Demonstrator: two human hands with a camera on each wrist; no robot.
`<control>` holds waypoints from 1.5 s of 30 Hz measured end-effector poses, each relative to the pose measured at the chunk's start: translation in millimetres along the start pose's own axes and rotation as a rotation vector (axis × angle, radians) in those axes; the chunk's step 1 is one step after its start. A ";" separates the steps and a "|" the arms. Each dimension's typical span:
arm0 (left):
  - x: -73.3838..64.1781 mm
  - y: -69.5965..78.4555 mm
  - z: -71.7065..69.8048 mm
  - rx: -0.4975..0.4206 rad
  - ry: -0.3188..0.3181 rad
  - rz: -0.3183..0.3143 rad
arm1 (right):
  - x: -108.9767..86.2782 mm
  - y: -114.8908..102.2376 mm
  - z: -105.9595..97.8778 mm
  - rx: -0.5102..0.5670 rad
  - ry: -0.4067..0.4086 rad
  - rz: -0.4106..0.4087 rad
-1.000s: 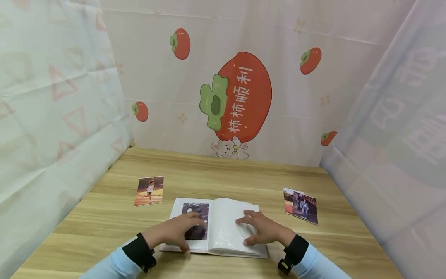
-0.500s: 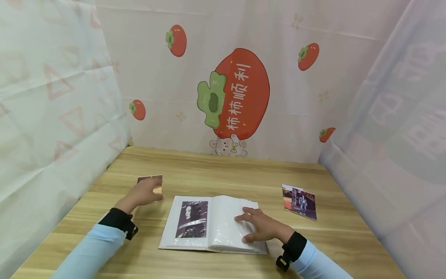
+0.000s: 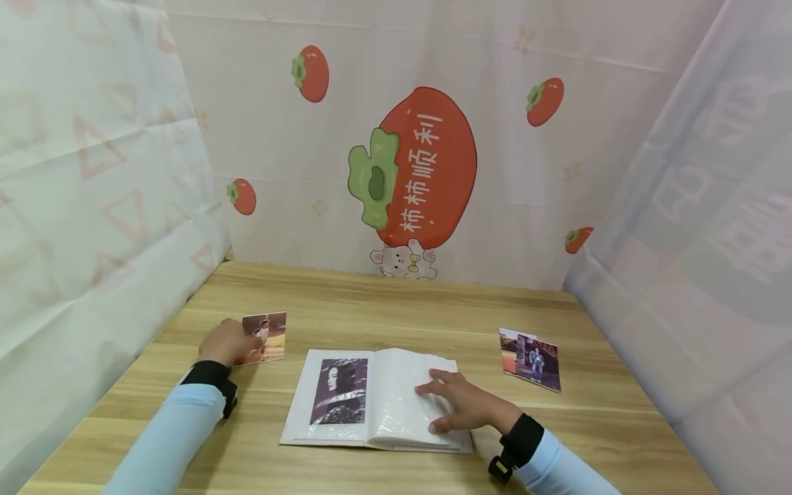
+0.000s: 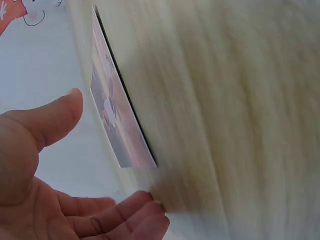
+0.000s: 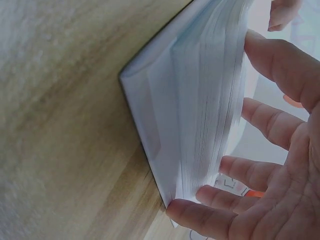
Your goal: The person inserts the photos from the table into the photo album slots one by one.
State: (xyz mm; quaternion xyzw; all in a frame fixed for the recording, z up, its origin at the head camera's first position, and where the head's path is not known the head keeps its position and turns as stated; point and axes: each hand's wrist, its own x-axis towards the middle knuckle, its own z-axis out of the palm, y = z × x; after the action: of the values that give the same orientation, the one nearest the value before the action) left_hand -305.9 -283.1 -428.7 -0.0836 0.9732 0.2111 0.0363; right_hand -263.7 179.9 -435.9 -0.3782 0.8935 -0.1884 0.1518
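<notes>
An open photo album (image 3: pixel 383 433) lies on the table, a dark portrait photo (image 3: pixel 339 390) in its left page. My right hand (image 3: pixel 465 402) rests with spread fingers on the blank right page; in the right wrist view the fingertips touch the edges of the thick page stack (image 5: pixel 212 110). At the left, my left hand (image 3: pixel 225 342) is beside a loose photo of a running child (image 3: pixel 269 333). The left wrist view has the thumb over this photo (image 4: pixel 115 105) and the loosely bent fingers at its near end, gripping nothing.
Two overlapping photos (image 3: pixel 537 361) lie right of the album. A light wood table (image 3: pixel 371 313) is bordered by a printed cloth (image 3: pixel 495 254) at the back and by hanging cloths at both sides.
My left hand has moved from the album's left page out to the loose photo at the left, uncovering the portrait. My right hand stays on the right page.
</notes>
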 end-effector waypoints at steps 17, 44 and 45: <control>5.5 -1.4 4.4 -0.072 0.010 -0.055 | -2.5 -0.7 -0.2 0.016 0.007 0.027; 5.3 -2.4 6.3 -0.208 0.203 0.049 | -4.3 2.3 3.4 0.018 0.023 0.013; 5.0 -2.0 6.4 -0.216 0.201 0.044 | -4.6 2.5 3.6 0.017 0.024 0.008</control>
State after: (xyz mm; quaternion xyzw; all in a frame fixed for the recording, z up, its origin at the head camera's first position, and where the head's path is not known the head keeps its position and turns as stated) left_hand -310.2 -282.9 -435.8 -0.0863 0.9451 0.3061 -0.0754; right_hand -260.7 184.1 -439.6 -0.3711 0.8951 -0.2001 0.1453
